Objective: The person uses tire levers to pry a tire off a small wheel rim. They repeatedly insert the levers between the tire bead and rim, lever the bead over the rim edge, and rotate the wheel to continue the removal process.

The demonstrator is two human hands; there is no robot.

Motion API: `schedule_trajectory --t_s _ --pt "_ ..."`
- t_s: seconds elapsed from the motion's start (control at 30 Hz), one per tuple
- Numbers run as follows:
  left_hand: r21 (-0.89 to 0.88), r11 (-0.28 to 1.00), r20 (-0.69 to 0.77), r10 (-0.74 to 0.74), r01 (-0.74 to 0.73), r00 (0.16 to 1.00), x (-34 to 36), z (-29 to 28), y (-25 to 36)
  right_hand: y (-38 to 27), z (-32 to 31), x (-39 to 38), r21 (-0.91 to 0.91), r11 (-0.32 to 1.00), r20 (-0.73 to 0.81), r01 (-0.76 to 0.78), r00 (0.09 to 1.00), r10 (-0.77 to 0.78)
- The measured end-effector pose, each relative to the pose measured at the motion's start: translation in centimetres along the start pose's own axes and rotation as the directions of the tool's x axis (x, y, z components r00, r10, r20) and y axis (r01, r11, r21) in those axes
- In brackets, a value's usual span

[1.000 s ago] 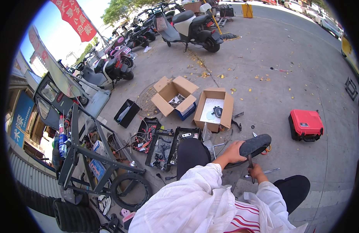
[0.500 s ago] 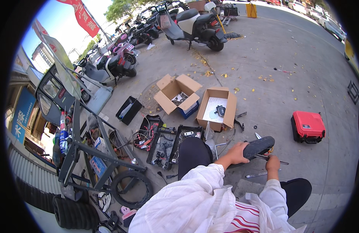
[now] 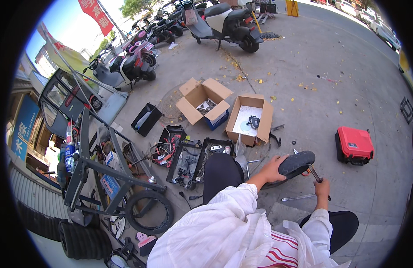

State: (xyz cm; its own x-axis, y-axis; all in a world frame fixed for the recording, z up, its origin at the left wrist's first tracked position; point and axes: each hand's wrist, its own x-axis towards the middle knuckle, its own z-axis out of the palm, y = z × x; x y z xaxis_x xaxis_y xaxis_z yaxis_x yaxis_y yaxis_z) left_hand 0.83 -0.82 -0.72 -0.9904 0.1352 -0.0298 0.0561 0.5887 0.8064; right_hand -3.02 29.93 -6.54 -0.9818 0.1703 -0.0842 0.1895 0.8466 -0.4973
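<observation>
Black, round rubber tyre (image 3: 298,163) sits just right of your left hand (image 3: 273,169), which grips it; your right hand (image 3: 322,188), farther off, clasps a slim metal lever (image 3: 314,173) slanting forward-left to its edge.

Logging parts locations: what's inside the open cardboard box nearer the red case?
A dark device lies on a white surface inside the cardboard box, a pale-blue patch beside it. Anything under the device or surface is covered.

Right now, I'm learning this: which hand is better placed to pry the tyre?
Probably the right hand: it grips the metal bar, its tip near the tyre, which the left hand holds.
</observation>
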Motion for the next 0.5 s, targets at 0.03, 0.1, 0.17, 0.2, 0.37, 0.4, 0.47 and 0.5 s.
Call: schedule_trajectory --t_s 0.03,0.1,0.17,0.2,0.37,0.4,0.47,0.5 --pt "0.027 1.0 -0.018 0.007 -0.006 1.0 -0.1 -0.1 0.3 0.3 0.5 -0.1 0.044 0.999 0.037 -0.004 0.999 0.002" --pt "0.076 0.997 -0.03 0.001 0.001 1.0 -0.4 -0.1 0.9 0.6 1.3 -0.2 0.135 0.991 0.072 -0.01 0.997 0.0" --pt "0.126 0.992 -0.072 0.004 0.005 0.997 -0.8 -0.1 1.9 0.7 1.9 -0.4 0.229 0.973 0.067 -0.01 0.998 -0.005" --pt "0.152 0.988 -0.106 0.018 -0.002 0.994 -0.9 -0.1 2.9 1.1 2.2 -0.1 0.262 0.965 0.068 -0.029 0.998 0.011" --pt "0.205 0.979 -0.179 0.031 0.007 0.983 -0.6 0.5 2.2 1.4 3.3 1.1 0.322 0.944 0.069 -0.074 0.996 0.054" --pt "0.192 0.981 -0.175 0.003 0.031 0.985 -0.8 0.5 1.9 0.7 3.1 0.6 0.345 0.934 0.101 -0.096 0.993 0.065" --pt "0.197 0.977 -0.146 -0.048 0.077 0.988 -1.3 0.1 1.8 -1.3 2.1 -0.7 0.389 0.909 0.167 -0.15 0.982 0.09" --pt "0.213 0.975 -0.108 -0.045 0.068 0.993 -0.9 -0.3 3.3 -1.5 1.5 -0.4 0.506 0.853 0.111 -0.128 0.99 0.083"
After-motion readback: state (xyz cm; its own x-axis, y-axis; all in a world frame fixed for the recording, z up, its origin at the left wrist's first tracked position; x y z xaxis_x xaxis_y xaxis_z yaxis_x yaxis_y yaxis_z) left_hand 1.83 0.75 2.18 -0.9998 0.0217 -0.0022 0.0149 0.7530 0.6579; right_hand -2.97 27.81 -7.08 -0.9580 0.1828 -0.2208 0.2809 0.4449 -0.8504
